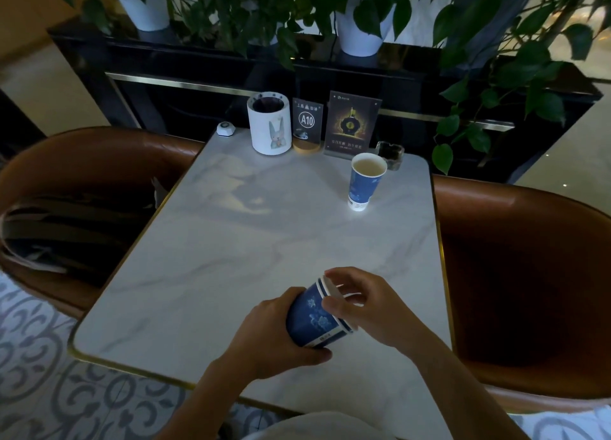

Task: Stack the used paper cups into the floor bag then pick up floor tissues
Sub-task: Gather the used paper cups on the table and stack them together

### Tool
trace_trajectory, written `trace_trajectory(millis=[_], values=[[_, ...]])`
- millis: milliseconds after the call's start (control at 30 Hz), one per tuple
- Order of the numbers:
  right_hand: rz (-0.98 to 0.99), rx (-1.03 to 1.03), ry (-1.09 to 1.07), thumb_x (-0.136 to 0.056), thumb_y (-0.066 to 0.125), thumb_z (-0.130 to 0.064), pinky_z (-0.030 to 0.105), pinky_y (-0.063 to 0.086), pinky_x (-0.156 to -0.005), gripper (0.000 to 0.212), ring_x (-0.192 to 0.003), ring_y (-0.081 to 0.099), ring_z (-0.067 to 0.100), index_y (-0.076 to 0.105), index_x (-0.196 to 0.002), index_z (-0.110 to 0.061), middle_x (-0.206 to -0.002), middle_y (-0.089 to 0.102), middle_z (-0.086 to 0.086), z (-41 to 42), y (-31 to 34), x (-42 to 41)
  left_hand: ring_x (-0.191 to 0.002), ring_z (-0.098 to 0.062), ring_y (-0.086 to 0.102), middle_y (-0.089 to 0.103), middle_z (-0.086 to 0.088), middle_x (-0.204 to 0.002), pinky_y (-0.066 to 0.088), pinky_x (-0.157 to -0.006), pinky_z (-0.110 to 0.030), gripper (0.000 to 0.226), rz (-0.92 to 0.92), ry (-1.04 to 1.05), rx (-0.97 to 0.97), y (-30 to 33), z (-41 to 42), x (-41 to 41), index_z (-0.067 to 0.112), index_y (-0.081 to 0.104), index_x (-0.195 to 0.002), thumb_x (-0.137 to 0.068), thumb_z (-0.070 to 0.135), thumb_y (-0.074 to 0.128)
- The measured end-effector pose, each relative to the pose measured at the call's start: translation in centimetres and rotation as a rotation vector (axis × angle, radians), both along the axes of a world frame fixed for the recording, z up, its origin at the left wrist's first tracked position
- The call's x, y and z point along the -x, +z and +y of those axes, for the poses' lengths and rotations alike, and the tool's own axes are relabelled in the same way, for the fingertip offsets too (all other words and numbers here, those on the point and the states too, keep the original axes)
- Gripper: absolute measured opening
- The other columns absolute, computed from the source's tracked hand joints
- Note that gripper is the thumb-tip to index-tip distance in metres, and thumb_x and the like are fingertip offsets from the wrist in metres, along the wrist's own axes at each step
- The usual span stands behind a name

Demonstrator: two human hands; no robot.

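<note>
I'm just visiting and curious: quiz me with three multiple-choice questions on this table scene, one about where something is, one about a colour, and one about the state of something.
1. Where does the lone cup stand?
A. On the floor
B. On the table, near the ashtray
C. On the left chair

2. What colour are the cups' sides?
A. Blue
B. Red
C. Green

3. What is happening with the nested cups?
A. Lying alone on the table
B. Held in both hands, tilted
C. Already in a bag

Answers:
1 B: it stands upright at the table's far right, just in front of the ashtray.
2 A: both the lone cup and the nested cups show blue printed sides.
3 B: the left hand wraps the body and the right hand grips the rim.
</note>
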State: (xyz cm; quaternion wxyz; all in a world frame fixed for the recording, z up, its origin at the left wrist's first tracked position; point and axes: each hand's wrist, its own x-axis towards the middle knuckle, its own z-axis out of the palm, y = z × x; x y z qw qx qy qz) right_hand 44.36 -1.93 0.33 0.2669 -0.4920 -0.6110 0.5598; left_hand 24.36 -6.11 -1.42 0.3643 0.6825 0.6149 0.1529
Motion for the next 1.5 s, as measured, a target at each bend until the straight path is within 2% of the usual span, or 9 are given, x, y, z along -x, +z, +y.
trace_trajectory(millis=[133, 333, 533, 667, 767, 933, 1100, 1300, 1500], values=[[0.005, 0.000, -0.020, -0.061, 0.072, -0.059, 0.026, 0.059, -0.078, 0.046, -0.098, 0.067, 0.005, 0.062, -0.102, -0.039, -0.099, 0.071, -0.013, 1.5, 0.0, 0.1, -0.082, 0.000, 0.066, 0.067, 0.022, -0.097, 0.057, -0.075, -0.025, 0.083, -0.016, 0.015, 0.000, 0.0, 1.5, -0.1, 0.046, 0.047, -0.119, -0.045, 0.065, 0.081], [-0.038, -0.034, -0.001, -0.072, 0.059, -0.067, 0.018, 0.054, -0.081, 0.044, -0.104, 0.062, -0.001, 0.058, -0.110, -0.044, -0.107, 0.066, -0.022, 3.8, -0.8, 0.1, -0.085, 0.002, 0.065, 0.065, 0.024, -0.101, 0.057, -0.077, -0.023, 0.089, -0.033, 0.048, 0.036, -0.9, 3.3, 0.0, 0.048, 0.043, -0.123, -0.045, 0.067, 0.082], [-0.068, -0.152, -0.118, -0.092, 0.060, -0.034, 0.015, 0.049, -0.085, 0.026, -0.101, 0.064, 0.003, 0.064, -0.115, -0.022, -0.111, 0.068, -0.011, 8.3, -1.4, -0.5, -0.084, 0.001, 0.065, 0.064, 0.024, -0.098, 0.057, -0.074, -0.023, 0.086, -0.077, 0.103, 0.048, -1.2, 5.0, 0.6, 0.047, 0.042, -0.121, -0.047, 0.064, 0.084], [-0.225, -0.280, -0.203, -0.093, 0.059, -0.031, 0.023, 0.050, -0.089, 0.028, -0.102, 0.063, 0.007, 0.064, -0.118, -0.020, -0.115, 0.067, -0.008, 12.6, -3.1, -1.7, -0.083, 0.002, 0.066, 0.067, 0.024, -0.096, 0.056, -0.069, -0.020, 0.082, -0.111, 0.147, 0.068, -1.3, 6.1, 0.9, 0.049, 0.044, -0.116, -0.047, 0.062, 0.085], [-0.384, -0.444, -0.263, -0.089, 0.064, -0.022, 0.013, 0.042, -0.085, 0.028, -0.099, 0.059, 0.010, 0.064, -0.116, -0.014, -0.114, 0.065, -0.003, 16.6, -4.2, -2.9, -0.083, 0.003, 0.067, 0.069, 0.025, -0.094, 0.056, -0.068, -0.020, 0.082, -0.139, 0.179, 0.082, -1.5, 6.8, 1.2, 0.045, 0.048, -0.117, -0.046, 0.059, 0.087], [-0.613, -0.723, -0.287, -0.084, 0.067, -0.010, 0.033, 0.044, -0.089, 0.028, -0.102, 0.061, 0.033, 0.062, -0.111, -0.004, -0.112, 0.067, 0.016, 23.9, -4.6, -5.0, -0.082, 0.003, 0.067, 0.070, 0.027, -0.092, 0.056, -0.068, -0.020, 0.076, -0.144, 0.214, 0.094, -1.8, 7.5, 1.5, 0.049, 0.050, -0.110, -0.045, 0.057, 0.088], [-0.860, -0.714, -0.150, -0.080, 0.070, -0.014, 0.043, 0.043, -0.094, 0.028, -0.106, 0.059, 0.035, 0.065, -0.105, -0.004, -0.113, 0.066, 0.015, 27.7, -5.1, -6.1, -0.082, 0.004, 0.066, 0.065, 0.036, -0.092, 0.054, -0.065, -0.016, 0.071, -0.143, 0.230, 0.099, -2.0, 7.7, 1.4, 0.055, 0.047, -0.102, -0.044, 0.056, 0.088], [-0.931, -0.726, -0.074, -0.076, 0.072, -0.007, 0.043, 0.040, -0.098, 0.007, -0.089, 0.062, 0.037, 0.072, -0.082, -0.003, -0.088, 0.070, 0.016, 28.6, -6.7, -6.3, -0.083, 0.005, 0.066, 0.069, 0.026, -0.091, 0.052, -0.066, -0.014, 0.073, -0.124, 0.244, 0.112, -2.1, 7.7, 1.3, 0.055, 0.047, -0.104, -0.044, 0.057, 0.087], [-0.853, -0.753, -0.149, -0.078, 0.075, -0.010, 0.044, 0.039, -0.104, 0.007, -0.090, 0.061, 0.038, 0.071, -0.082, -0.006, -0.084, 0.071, 0.016, 27.2, -7.0, -6.8, -0.083, 0.006, 0.065, 0.069, 0.026, -0.091, 0.052, -0.065, -0.013, 0.073, -0.114, 0.251, 0.108, -2.0, 7.1, 1.3, 0.055, 0.046, -0.105, -0.044, 0.059, 0.087]])
